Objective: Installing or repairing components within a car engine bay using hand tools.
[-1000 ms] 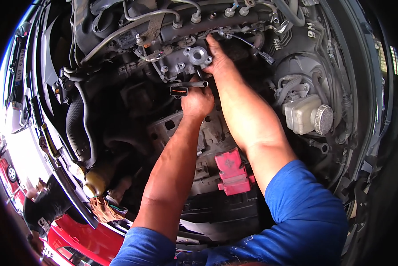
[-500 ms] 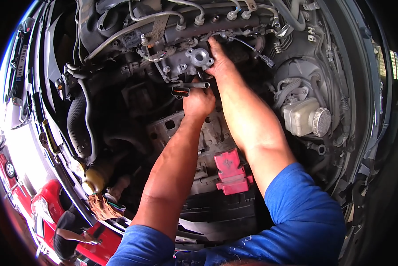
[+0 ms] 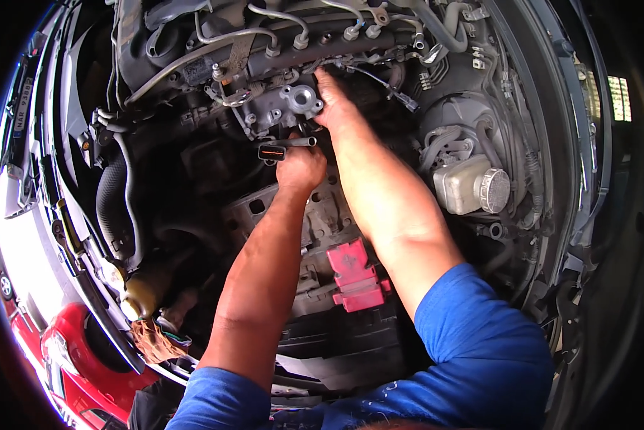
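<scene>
A grey cast-metal housing (image 3: 279, 107) with a round flanged opening sits under the engine's fuel rail (image 3: 315, 50). My right hand (image 3: 336, 106) clasps the housing's right side, fingers reaching up and behind it, the tips hidden. Just below, my left hand (image 3: 300, 170) is closed in a fist under the housing. What its fingers hold is hidden. A short dark tube (image 3: 300, 142) and a black electrical connector (image 3: 272, 153) with an orange inside lie across the top of that fist.
A red plastic cover (image 3: 356, 276) lies between my forearms. To the right stands a whitish fluid reservoir (image 3: 462, 188) with a round cap. A loose wire plug (image 3: 408, 102) hangs near my right hand. At left are a ribbed black hose (image 3: 114, 201) and a brown rag (image 3: 157, 340).
The whole view has shifted, so the engine bay appears a little farther left. Both hands stay at the housing. A person at lower left has mostly gone out of view.
</scene>
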`<state>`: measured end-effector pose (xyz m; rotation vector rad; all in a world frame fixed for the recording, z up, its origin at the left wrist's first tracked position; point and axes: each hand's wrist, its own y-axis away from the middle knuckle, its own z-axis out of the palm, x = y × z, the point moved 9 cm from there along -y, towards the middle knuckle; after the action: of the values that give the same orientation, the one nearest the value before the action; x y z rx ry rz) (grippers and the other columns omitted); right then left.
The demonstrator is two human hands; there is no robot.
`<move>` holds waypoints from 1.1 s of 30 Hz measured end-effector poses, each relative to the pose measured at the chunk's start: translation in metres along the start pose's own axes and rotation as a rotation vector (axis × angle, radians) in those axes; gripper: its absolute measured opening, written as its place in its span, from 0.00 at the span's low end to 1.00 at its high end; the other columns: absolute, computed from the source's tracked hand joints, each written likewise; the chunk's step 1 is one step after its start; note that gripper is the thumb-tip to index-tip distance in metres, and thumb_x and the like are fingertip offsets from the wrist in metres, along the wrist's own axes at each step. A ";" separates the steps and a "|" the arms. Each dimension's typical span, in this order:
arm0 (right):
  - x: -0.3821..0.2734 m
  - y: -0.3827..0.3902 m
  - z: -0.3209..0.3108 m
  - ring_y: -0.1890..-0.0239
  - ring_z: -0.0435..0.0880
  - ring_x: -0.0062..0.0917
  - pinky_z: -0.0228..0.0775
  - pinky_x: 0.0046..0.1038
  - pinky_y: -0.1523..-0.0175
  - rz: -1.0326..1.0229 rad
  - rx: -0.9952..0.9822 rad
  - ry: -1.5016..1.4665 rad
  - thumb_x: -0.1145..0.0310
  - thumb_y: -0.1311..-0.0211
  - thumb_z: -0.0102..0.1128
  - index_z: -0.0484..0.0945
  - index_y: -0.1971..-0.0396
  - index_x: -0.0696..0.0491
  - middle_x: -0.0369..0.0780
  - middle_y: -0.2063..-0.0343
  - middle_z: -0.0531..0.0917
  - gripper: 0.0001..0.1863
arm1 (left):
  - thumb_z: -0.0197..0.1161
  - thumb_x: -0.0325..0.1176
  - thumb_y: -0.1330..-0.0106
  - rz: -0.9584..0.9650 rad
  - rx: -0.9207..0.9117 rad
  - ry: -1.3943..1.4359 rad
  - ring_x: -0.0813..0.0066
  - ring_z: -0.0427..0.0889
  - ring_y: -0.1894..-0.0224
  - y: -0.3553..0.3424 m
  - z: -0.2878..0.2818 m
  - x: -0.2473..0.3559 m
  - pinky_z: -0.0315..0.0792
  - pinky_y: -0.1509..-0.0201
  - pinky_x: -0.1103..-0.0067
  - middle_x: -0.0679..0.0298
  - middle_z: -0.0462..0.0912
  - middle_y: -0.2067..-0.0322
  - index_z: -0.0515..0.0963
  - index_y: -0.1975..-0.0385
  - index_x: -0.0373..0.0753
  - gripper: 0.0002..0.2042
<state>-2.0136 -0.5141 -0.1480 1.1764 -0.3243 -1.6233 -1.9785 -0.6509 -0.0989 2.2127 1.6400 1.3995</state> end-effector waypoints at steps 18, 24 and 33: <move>-0.075 0.167 0.032 0.51 0.80 0.31 0.72 0.31 0.46 -0.623 0.267 0.895 0.57 0.35 0.62 0.69 0.47 0.63 0.49 0.53 0.80 0.27 | 0.53 0.50 0.36 0.135 -0.059 -0.167 0.40 0.75 0.46 -0.017 0.016 -0.020 0.69 0.43 0.58 0.34 0.74 0.50 0.61 0.43 0.32 0.30; -0.090 0.325 0.122 0.63 0.80 0.18 0.74 0.19 0.61 -0.698 -0.440 0.974 0.72 0.40 0.65 0.69 0.49 0.63 0.42 0.64 0.81 0.22 | 0.58 0.52 0.39 0.253 -0.003 0.190 0.41 0.74 0.43 -0.055 0.046 -0.060 0.69 0.41 0.60 0.37 0.74 0.48 0.62 0.41 0.33 0.33; -0.275 0.427 0.044 0.67 0.83 0.37 0.75 0.33 0.61 -1.490 0.307 1.569 0.71 0.43 0.63 0.79 0.60 0.60 0.46 0.68 0.81 0.12 | 0.56 0.39 0.36 0.280 0.203 -0.045 0.40 0.76 0.49 -0.006 0.005 0.001 0.69 0.44 0.60 0.37 0.77 0.54 0.68 0.46 0.30 0.23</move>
<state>-1.8119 -0.4685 0.3181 2.7972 1.6878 -1.0428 -1.9799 -0.6451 -0.1042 2.6551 1.5705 1.2736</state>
